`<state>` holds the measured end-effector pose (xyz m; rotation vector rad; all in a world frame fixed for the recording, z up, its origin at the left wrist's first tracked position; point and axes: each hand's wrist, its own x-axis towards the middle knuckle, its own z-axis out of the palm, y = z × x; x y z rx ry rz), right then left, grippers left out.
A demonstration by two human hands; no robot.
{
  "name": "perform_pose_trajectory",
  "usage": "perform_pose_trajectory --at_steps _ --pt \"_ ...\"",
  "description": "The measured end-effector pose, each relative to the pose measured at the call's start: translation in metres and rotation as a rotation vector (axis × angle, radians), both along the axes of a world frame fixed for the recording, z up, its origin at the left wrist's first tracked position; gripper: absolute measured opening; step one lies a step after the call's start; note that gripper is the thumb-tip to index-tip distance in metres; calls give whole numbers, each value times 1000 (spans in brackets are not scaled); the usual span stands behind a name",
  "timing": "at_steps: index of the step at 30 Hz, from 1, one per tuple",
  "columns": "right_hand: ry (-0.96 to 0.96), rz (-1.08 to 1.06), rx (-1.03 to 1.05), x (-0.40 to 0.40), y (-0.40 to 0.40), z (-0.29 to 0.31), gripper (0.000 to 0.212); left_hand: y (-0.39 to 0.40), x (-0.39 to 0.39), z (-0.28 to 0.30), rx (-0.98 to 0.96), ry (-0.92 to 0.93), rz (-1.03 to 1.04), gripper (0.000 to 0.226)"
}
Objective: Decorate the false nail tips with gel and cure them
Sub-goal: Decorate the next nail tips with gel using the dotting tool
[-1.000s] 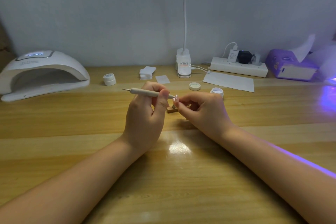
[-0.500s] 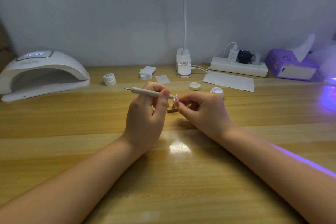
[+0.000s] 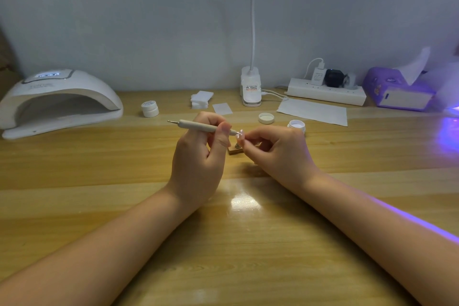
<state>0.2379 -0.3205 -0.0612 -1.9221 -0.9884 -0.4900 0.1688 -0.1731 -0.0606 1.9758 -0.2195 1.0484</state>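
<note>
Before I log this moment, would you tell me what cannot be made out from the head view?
- Design on the nail tip: too small.
- Contact between the dotting tool tip and the nail: too small.
- How the right hand grips the nail's stand: hidden by its own fingers.
- Contents of the open jar: partly behind the right hand.
- Nail lamp display: blurred.

The table (image 3: 74, 196) is glossy varnished wood. At far left, the curing lamp (image 3: 59, 99) is smooth white plastic. The dotting tool (image 3: 198, 126) looks matt, its tip metal.
</note>
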Motion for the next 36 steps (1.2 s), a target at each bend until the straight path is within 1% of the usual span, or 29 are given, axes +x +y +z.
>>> perform_pose_trajectory --at_steps 3,9,15,21,29,33,36 --pt "2 -3 10 0 0 -1 9 0 0 0 5 7 1 22" --pt "-17 3 5 0 0 -1 9 -1 -1 0 1 3 1 19" --pt "-11 12 -5 1 0 -1 10 0 -1 -1 2 7 -3 21" --pt "-4 -5 39 1 1 -1 8 0 -1 -1 -7 -4 9 20" --pt "11 -4 20 -1 0 -1 9 0 -1 0 8 -18 10 17" --pt "8 -5 12 -2 0 0 9 0 -1 -1 8 -9 12 20" --pt "8 -12 8 -2 0 1 9 0 -2 1 1 -40 2 19"
